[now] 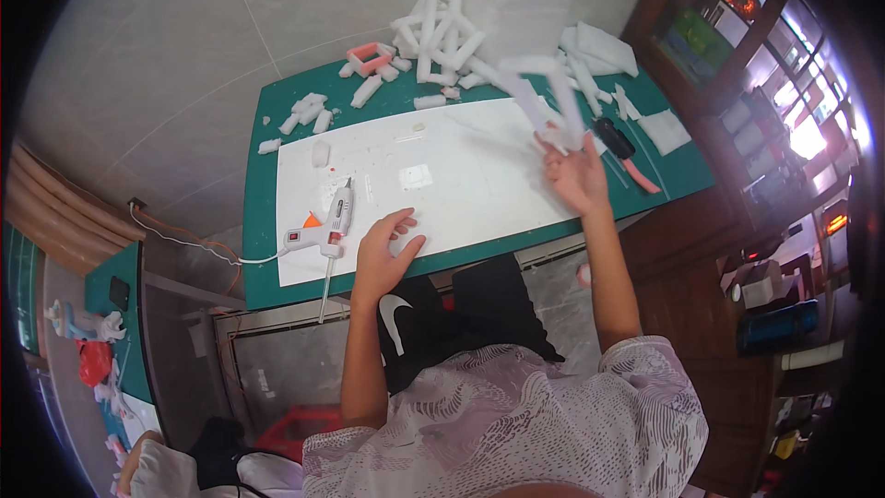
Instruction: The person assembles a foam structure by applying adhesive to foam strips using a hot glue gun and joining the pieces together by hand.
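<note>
My right hand [579,175] is raised over the right part of the white board [442,175], its fingers closed on the near end of a white foam frame [566,106]. The frame is blurred and tilts away toward the foam pile. My left hand [380,254] is at the board's near edge, palm inward, thumb and fingers apart with nothing between them. Left of it a white glue gun [339,217] lies on the board, its nozzle pointing away and a clear glue stick jutting past the table edge. A black tool with a pink handle [627,152] lies right of my right hand.
At the back of the green tabletop [267,184] stand a white open foam box [512,9] and a heap of foam frames [438,32]. Nearby are a pink frame [371,57], loose foam blocks [309,111] and foam sheets [664,132]. A cord runs left from the glue gun.
</note>
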Demonstrator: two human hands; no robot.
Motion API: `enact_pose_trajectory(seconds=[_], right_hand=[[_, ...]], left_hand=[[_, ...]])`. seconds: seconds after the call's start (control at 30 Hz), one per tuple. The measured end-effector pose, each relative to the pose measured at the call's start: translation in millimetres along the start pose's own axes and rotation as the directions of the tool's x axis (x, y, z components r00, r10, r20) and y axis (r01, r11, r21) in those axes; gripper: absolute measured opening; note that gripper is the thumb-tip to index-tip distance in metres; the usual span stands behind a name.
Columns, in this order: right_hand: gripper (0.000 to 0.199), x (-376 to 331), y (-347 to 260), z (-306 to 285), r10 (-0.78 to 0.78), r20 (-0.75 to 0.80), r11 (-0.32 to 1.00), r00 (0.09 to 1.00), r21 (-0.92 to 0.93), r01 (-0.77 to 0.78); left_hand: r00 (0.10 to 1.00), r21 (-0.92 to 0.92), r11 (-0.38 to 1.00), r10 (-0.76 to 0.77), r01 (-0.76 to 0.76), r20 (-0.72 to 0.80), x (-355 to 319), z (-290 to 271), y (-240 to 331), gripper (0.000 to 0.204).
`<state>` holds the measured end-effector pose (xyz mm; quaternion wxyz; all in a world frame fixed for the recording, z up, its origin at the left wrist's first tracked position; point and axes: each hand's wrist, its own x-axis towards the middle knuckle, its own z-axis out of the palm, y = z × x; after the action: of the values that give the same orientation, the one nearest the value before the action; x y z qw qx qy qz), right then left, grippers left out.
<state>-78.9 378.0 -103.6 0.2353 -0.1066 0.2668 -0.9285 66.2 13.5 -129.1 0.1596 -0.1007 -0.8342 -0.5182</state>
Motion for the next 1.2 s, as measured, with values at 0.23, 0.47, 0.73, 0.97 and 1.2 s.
enact_pose_trajectory(seconds=[0.23,0.47,0.73,0.97,1.2], right_hand=[[0.078,52.4,-52.9,82.4,-0.131,0.117,0.975,0.984,-0.163,0.149],[0.074,145.9,-54.0,91.9,-0.140,0.009,0.950,0.990,-0.282,0.137],[0.094,302.2,-37.2,118.3,-0.736,0.163,0.014,0.658,-0.967,0.255],[0.101,359.1,-15.8,101.4,-0.794,0.311,-0.194,0.522,-0.944,0.268],[0.105,343.9,2.3,82.1,-0.711,0.432,-0.469,0.554,-0.879,0.082]], left_hand=[[0.994,0.024,0.995,0.099,-0.098,-0.048,-7.0,-7.7,-1.9,0.031],[0.993,-0.064,0.992,0.105,-0.108,-0.048,-7.8,-11.9,-1.3,0.023],[0.996,-0.132,0.988,0.085,-0.086,-0.014,-7.0,-15.4,-3.0,0.022],[0.999,-0.151,0.987,0.045,-0.048,-0.025,-7.3,-13.6,-1.6,0.021],[0.997,-0.091,0.993,0.075,-0.076,-0.018,-5.7,-14.0,-4.3,0.020]])
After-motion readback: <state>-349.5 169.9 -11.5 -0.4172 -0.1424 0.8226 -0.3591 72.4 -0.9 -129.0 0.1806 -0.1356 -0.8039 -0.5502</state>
